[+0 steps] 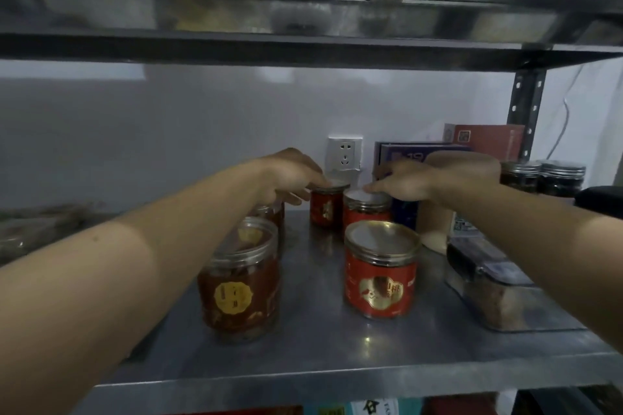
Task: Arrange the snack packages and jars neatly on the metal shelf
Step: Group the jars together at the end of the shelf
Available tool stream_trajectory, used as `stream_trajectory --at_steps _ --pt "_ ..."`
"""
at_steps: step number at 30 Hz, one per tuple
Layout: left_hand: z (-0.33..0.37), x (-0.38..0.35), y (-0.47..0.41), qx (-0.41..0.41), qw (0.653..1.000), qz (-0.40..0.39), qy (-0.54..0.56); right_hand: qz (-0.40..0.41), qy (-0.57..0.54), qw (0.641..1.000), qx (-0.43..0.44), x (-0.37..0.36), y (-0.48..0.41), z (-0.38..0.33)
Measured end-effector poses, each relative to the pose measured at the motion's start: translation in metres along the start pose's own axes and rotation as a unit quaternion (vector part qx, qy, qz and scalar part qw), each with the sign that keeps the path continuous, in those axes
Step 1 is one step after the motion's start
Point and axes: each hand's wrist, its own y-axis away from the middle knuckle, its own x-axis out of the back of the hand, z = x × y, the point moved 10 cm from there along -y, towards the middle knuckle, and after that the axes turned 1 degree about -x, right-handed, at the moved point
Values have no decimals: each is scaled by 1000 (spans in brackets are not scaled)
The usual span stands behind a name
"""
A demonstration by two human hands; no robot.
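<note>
The shelf (320, 357) carries the jars, with a socket (344, 153) on the wall behind. The left forearm (151, 246) and right forearm (539, 229) reach in, converging below the socket. The left hand (290, 175) droops at the wrist, its fingers (317, 178) curled over the lid of the left jar (325, 209), which stands just below the socket. The right hand (404, 182) lies palm-down on the right jar (365, 212), below and right of the socket, thumb stretched across the lid. Whether its fingers grip, I cannot tell.

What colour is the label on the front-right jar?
The front-right jar's label is red with a gold emblem; head view.
</note>
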Motion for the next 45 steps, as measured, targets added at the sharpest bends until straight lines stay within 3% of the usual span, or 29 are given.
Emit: stream_trajectory --at_steps 5,15,23,31,45 --pt "-4 -3 -18 2 999 -29 -27 -58 -41 997 4 -24 -23 7" --pt "-3 -8 -34 -13 998 -56 -28 -39 4 997 71 -35 -31 -22" --pt "-4 -18 -32 -15 992 -112 -60 -93 -27 991 96 -43 -29 -26" --pt "-8 -16 -26 -19 990 -127 -56 -132 -72 983 102 -50 -27 -27" --pt "-4 -23 -11 -24 989 -123 -75 -122 -96 983 99 -48 -21 -21"
